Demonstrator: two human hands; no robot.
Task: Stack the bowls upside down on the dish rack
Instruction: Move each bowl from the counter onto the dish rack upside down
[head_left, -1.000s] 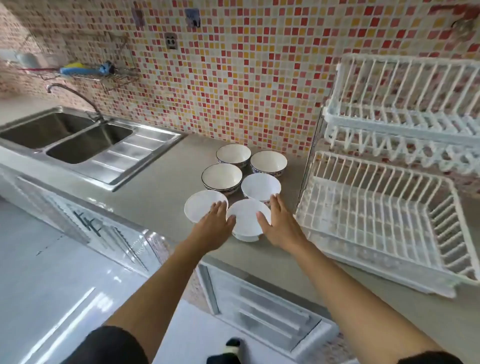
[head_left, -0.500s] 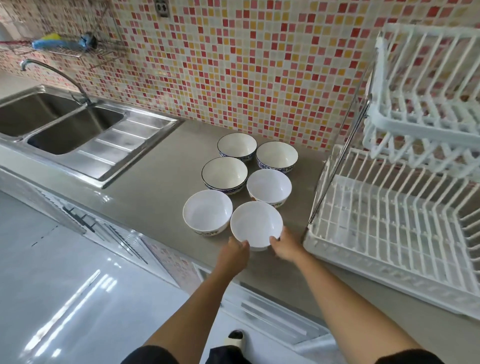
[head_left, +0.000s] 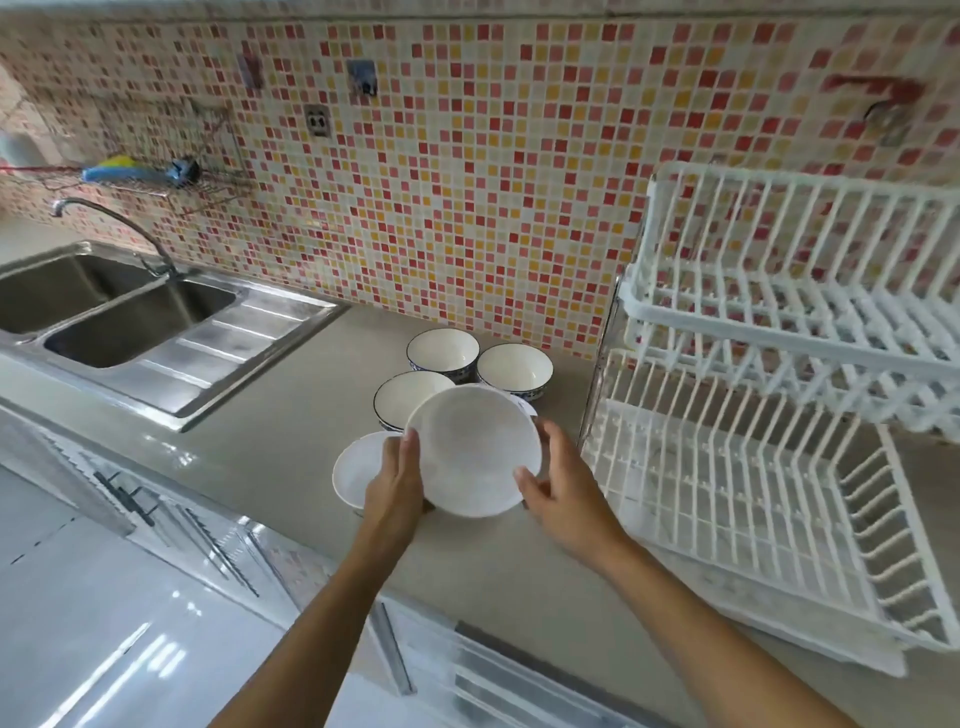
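White bowl (head_left: 475, 449): lifted clear of worktop (head_left: 291, 467), mouth up, not yet inverted. Left hand (head_left: 397, 486) and right hand (head_left: 558, 491) clasp opposite rims, likely for flipping. Remaining bowls (head_left: 441, 353) beyond hands. Dish rack (head_left: 727, 499) empty, right of right hand.

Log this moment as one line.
phase: lift | hands: left hand and right hand hold white bowl upright | dish rack: no bowls

Wall: mosaic tile backsplash (head_left: 467, 197) in red, pink, yellow and white. Beige countertop (head_left: 291, 457) holds a stainless double sink (head_left: 119, 322) with faucet (head_left: 111, 221). Glossy white floor (head_left: 78, 623) below.
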